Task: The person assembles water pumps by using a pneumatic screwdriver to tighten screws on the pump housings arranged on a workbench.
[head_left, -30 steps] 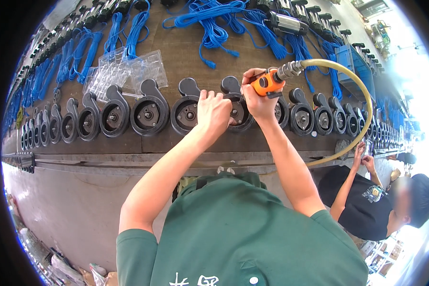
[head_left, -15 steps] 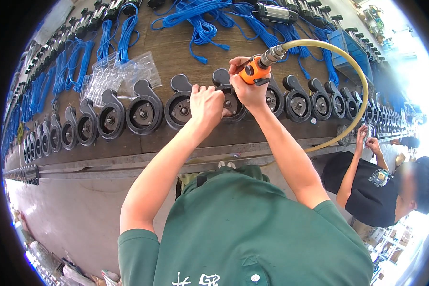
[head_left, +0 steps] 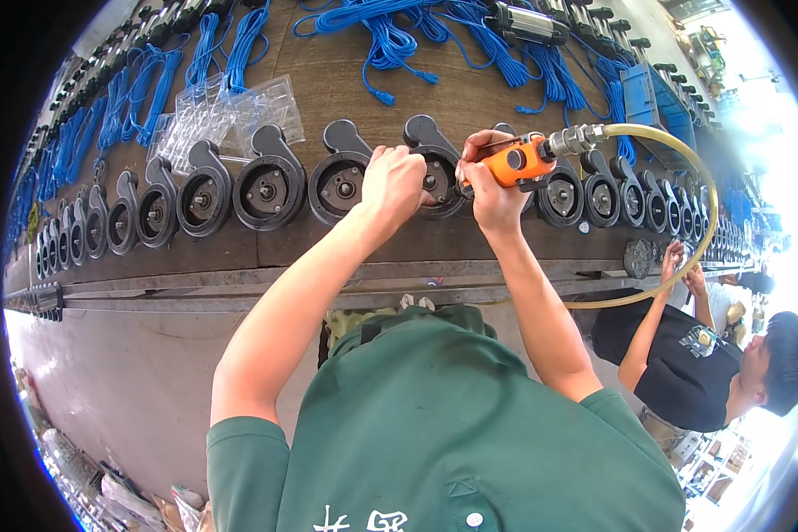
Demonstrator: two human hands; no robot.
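Note:
My right hand [head_left: 495,191] is closed round an orange air-powered hand tool [head_left: 516,165], its metal hose fitting pointing right. The tool's working end points left toward a black snail-shaped pump casing [head_left: 423,130]. My left hand [head_left: 394,186] is closed on that casing's left side, and a fingertip reaches over the lower rim into its round recess. Part of the casing is covered by my hands, and the exact contact of the tool's tip cannot be made out. Just left of my left hand stands another black pump casing [head_left: 341,135] with a metal shaft at its centre.
Similar black casings line the bench [head_left: 328,80] on both sides. A yellowish air hose [head_left: 702,177] arcs right. Behind lie bundled blue cables [head_left: 390,44], clear plastic trays [head_left: 230,120] and a blue crate [head_left: 652,97]. A co-worker [head_left: 700,355] in black stands at the right.
The orange tool has moved right and tipped nearer to level, and its hose has swung right with it. My left hand has shifted slightly right in the picture, staying at the casing.

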